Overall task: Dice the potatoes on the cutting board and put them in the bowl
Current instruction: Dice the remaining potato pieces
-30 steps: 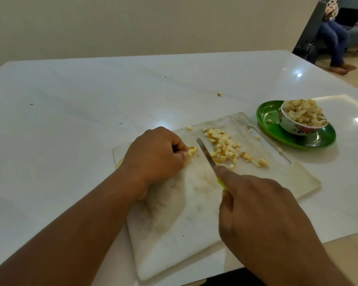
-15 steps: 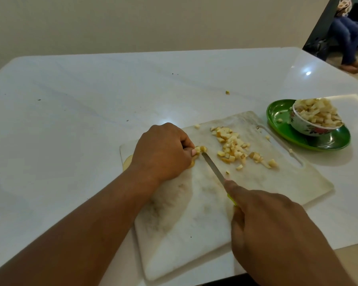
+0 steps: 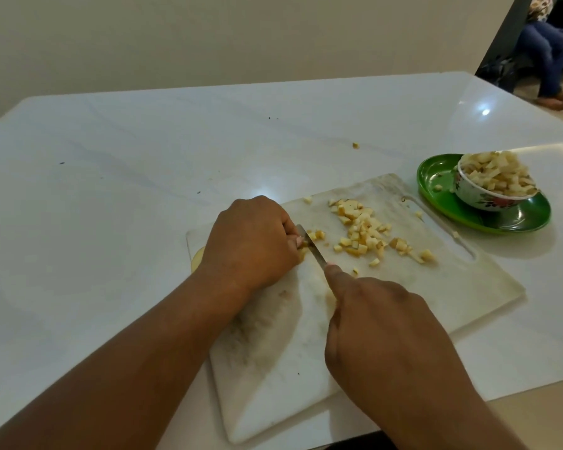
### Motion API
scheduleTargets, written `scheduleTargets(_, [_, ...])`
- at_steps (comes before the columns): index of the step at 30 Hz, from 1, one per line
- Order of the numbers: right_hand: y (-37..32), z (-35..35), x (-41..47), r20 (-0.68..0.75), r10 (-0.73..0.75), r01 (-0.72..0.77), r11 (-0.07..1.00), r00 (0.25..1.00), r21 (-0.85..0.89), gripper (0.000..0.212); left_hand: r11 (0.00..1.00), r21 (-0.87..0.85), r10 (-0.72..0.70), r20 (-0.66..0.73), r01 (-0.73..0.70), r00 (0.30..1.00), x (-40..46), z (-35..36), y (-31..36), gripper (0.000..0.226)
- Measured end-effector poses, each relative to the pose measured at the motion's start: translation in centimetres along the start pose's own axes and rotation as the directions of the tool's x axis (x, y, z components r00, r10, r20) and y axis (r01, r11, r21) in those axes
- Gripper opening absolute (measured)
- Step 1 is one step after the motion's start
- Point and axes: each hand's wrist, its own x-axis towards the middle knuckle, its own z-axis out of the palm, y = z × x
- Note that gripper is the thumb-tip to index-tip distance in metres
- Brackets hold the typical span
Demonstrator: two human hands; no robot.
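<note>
Head view is looking down on a white cutting board (image 3: 387,306) lying on a white marble-patterned bench (image 3: 143,177). At the board's left end, the left hand (image 3: 251,241) is curling its fingers over a piece of potato (image 3: 197,258), of which only a pale sliver is peeking out beside the wrist and a little yellow flesh is showing at the fingertips. That grip is clenched round the potato. The right hand (image 3: 381,332) is grasping a knife, its grip closed on the handle, which is hidden under the hand, with the forefinger lying along the spine. The knife blade (image 3: 311,245) is angling up and left, its tip resting right against the left fingertips where the potato is being held.

A loose heap of diced potato (image 3: 364,232) is lying on the middle of the board, right of the blade, with stray cubes trailing toward the board's handle slot. A floral bowl (image 3: 488,198) heaped with diced potato is sitting on a green plate (image 3: 436,183) just beyond the board's right end. One lone cube (image 3: 356,145) is lying on the bench farther back.
</note>
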Motion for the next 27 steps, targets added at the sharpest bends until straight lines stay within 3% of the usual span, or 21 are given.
scheduleTargets(12, [0.9, -2.3, -2.9, 0.087, 0.027, -0.029, 0.999, 0.996, 0.018, 0.065, 0.999, -0.043, 0.012, 0.037, -0.01, 0.999, 0.5, -0.1, -0.7, 0.008])
scheduleTargets(17, [0.5, -2.3, -2.9, -0.025, 0.019, -0.017, 0.999, 1.0, 0.046, 0.063, 0.992, -0.116, 0.076, 0.148, -0.059, 0.986, 0.8, -1.1, -1.7, 0.019])
scheduleTargets(22, [0.4, -1.5, -2.2, -0.025, 0.021, -0.02, 0.999, 0.999, 0.038, 0.064, 0.973, -0.223, 0.079, 0.068, -0.062, 0.995, 0.5, -1.1, -1.7, 0.018])
scheduleTargets(27, [0.3, -0.7, -1.5, -0.025, 0.016, -0.016, 1.0, 1.0, 0.007, 0.066, 0.961, -0.255, 0.131, 0.1, -0.102, 0.986, 0.6, -1.2, -1.8, 0.041])
